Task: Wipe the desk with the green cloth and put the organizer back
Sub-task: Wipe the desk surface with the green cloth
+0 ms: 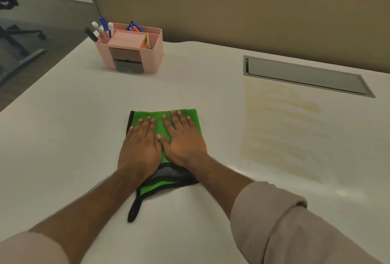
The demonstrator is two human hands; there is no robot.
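Note:
A folded green cloth [147, 115] with black edging lies on the white desk [73, 126], near the middle. Both my hands press flat on it, side by side with fingers stretched forward: my left hand [140, 147] on its left half, my right hand [183, 139] on its right half. A black loop of the cloth trails toward me between my forearms. The pink organizer [154, 57], filled with pens and markers, stands at the desk's far left corner, well beyond the cloth.
A grey cable hatch [304, 76] is set into the desk at the far right. A tan partition [232, 10] runs along the back. The desk's left edge drops to the floor, where an office chair base [21, 31] stands.

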